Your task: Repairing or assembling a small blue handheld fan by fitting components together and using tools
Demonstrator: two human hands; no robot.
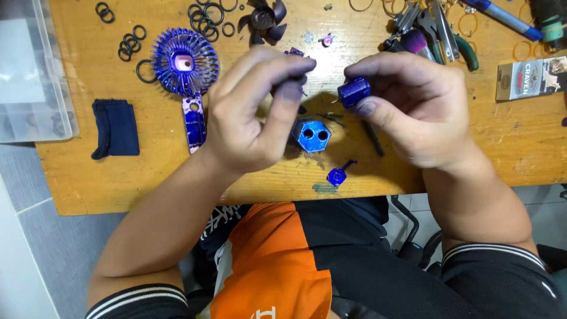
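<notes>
In the head view, a worn yellow wooden table [88,177] carries many small parts. At far left lies a clear plastic organiser box [29,71], and just right of it a folded dark blue cloth [115,127]. A blue fan grille with its handle [185,62] lies left of the hands, black rubber rings [133,44] scattered around its far side, and a dark fan blade [264,20] beyond. Pliers [455,41] and a blue pen [505,18] rest at far right, near a small printed carton [530,77]. Between the wrists, a blue hexagonal piece with two holes [311,134] sits on the table, a small blue round part [336,175] nearer the edge. The right hand [425,112] pinches a small blue cylindrical motor [354,92] between thumb and fingertips, raised above the table. The left hand [254,118] has its fingers drawn narrow around something tiny and dark, hard to make out, just left of the motor and apart from it.
</notes>
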